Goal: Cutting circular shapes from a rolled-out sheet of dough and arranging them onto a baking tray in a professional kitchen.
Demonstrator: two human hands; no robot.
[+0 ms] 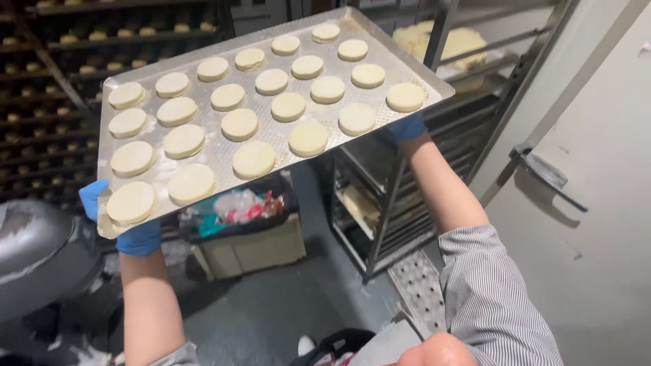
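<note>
- Head view, looking down: left hand [129, 227] in a blue glove, closed on the near left corner of the baking tray [271, 132], thumb over the rim, fingers underneath.
- Right hand [407, 127], also blue-gloved, under the far right edge of the tray; mostly hidden by the metal, so grip from below only partly seen, yet plainly bearing and clasping that edge.
- Tray held up in the air between both hands, tilted, long side running from lower left to upper right.
- Tray: flat rectangular sheet of dull silver metal, finely dimpled surface, low turned-up rim.
- On the tray: dough rounds [254, 159], pale cream, smooth, thick flat discs, set in even rows, none touching another.
- Nearest round just beside the left thumb; farthest-right round just above the right hand.
- Bare forearms below the tray; grey-and-white striped sleeve [491, 298] on the right arm.
- Under the tray: metal rack trolley [386, 203] with many slide rails, a few trays inside it.
- Below the tray's middle: open waste bin [247, 234], cream box with dark liner, crumpled wrappers inside.
- Behind the tray, to its left: dark shelves [47, 102] filled with rows of small baked pieces.
- Left of the tray's near corner: rounded grey metal machine housing [37, 251].
- Right of the tray: pale door [597, 169] with a metal latch handle.
- Beneath everything: grey floor [285, 312], scuffed.
</note>
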